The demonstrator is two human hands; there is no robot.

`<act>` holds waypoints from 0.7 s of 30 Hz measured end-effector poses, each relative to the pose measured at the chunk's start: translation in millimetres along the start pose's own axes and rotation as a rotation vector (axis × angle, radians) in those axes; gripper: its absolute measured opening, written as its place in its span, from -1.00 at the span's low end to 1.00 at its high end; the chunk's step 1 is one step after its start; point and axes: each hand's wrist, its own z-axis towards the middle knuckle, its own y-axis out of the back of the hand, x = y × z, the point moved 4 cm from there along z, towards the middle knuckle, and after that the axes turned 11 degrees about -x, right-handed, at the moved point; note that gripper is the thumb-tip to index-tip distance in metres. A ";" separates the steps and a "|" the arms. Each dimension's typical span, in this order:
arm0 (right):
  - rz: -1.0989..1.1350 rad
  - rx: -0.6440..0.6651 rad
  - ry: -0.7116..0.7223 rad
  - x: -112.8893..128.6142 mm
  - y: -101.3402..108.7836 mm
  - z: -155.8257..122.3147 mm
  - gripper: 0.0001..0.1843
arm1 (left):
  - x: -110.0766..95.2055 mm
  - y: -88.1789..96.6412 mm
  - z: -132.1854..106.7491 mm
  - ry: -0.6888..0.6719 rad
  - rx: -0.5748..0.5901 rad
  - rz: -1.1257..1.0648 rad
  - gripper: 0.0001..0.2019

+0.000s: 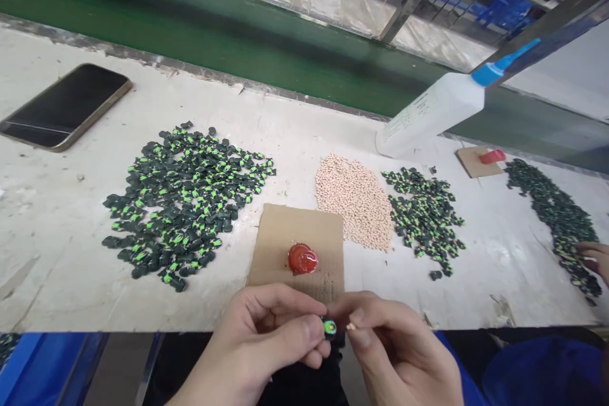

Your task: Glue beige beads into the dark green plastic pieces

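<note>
My left hand (271, 339) is closed, with a small dark green piece (329, 328) marked in bright green pinched between thumb and fingers. Close beside it, my right hand (404, 346) pinches a tiny beige bead (351, 327) between thumb and forefinger. Just beyond my hands a cardboard square (276, 235) lies on the table, bearing a glossy red blob (303, 259). A heap of beige beads (354, 196) touches its upper right corner. Similar dark and bright green pieces lie in a large pile (185, 196) on the left and a smaller pile (423, 212) on the right.
A phone (66, 104) lies at the far left. A white bottle with a blue nozzle (431, 114) stands tilted in view at the back. Further right are a small cardboard piece with a red cap-like object (492, 157), another dark pile (552, 209) and another person's hand (597, 259).
</note>
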 end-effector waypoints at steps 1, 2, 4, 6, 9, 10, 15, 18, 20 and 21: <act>-0.036 -0.015 0.043 2.5 -1.2 -0.5 -0.74 | -0.2 0.4 -0.5 0.004 -0.005 0.006 -0.67; -0.057 -0.035 0.085 5.0 -2.5 -0.8 -0.74 | -0.5 0.7 -0.8 0.006 -0.009 0.012 -0.67; -0.074 -0.072 0.144 9.0 -5.1 -0.5 -0.75 | -1.0 1.1 -1.2 0.007 -0.015 0.016 -0.67; -0.094 -0.067 0.178 12.3 -7.4 0.6 -0.73 | -1.5 1.3 -1.4 0.004 -0.019 0.018 -0.67; -0.161 0.002 0.217 16.1 -9.4 1.6 -0.66 | -1.9 1.6 -1.4 -0.006 -0.023 0.029 -0.66; -0.181 0.016 0.230 16.8 -9.4 1.6 -0.65 | -1.9 1.7 -1.4 -0.009 -0.022 0.034 -0.67; -0.287 0.055 0.331 17.9 -10.7 1.7 -0.64 | -2.4 3.2 -0.9 -0.047 -0.022 0.050 -0.67; -0.324 0.133 0.364 20.6 -11.1 6.8 -0.65 | -3.0 5.5 -1.5 -0.072 -0.041 0.062 -0.67; -0.329 0.201 0.352 23.9 -9.9 11.6 -0.67 | -3.7 6.5 -2.5 -0.083 -0.050 0.075 -0.67; -0.324 0.225 0.335 25.6 -8.8 13.9 -0.68 | -4.1 6.6 -3.1 -0.085 -0.052 0.083 -0.66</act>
